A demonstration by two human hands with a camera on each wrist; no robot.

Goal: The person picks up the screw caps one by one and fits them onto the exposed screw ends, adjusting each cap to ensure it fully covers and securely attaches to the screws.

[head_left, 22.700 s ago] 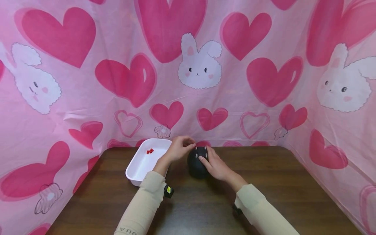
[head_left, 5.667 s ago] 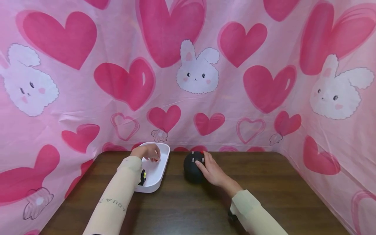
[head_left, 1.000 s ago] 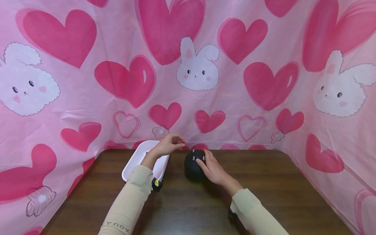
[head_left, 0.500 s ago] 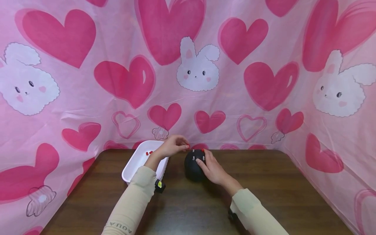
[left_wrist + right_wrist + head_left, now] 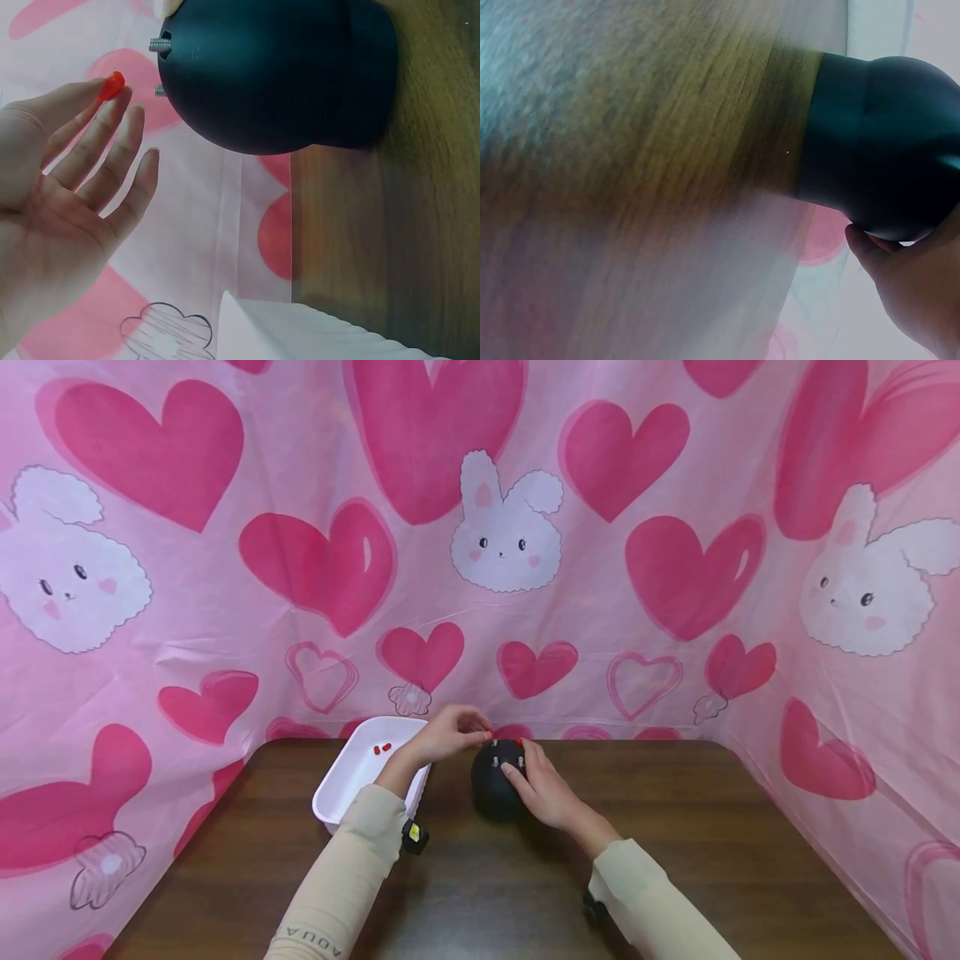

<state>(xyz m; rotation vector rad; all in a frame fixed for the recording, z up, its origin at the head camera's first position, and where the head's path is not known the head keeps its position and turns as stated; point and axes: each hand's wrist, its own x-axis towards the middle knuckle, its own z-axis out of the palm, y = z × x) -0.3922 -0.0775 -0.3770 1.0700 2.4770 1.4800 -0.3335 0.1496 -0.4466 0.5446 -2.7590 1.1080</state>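
On the table stands a black dome-shaped object [image 5: 497, 793] with a straight-sided base. Threaded metal screws [image 5: 160, 45] stick out of its top. A red piece [image 5: 519, 742] sits at the back right screw, beside the right fingertips. My left hand [image 5: 448, 737] pinches a small red cap [image 5: 112, 85] between thumb and index finger, its other fingers spread loosely. In the left wrist view the cap is a short way off the nearest screw end. My right hand [image 5: 551, 787] grips the dome from the right, thumb on top; its far fingers are partly hidden.
A white tray [image 5: 330, 789] stands left of the dome, under the left forearm, with two red pieces [image 5: 382, 749] inside. The brown wooden table [image 5: 495, 885] ends at a pink cloth backdrop [image 5: 592, 568] printed with hearts and rabbits.
Earlier the back right screw was bare; later red shows there. The left hand was in the tray, then moved right with a red cap to the back left screw. The right hand stays on the dome.
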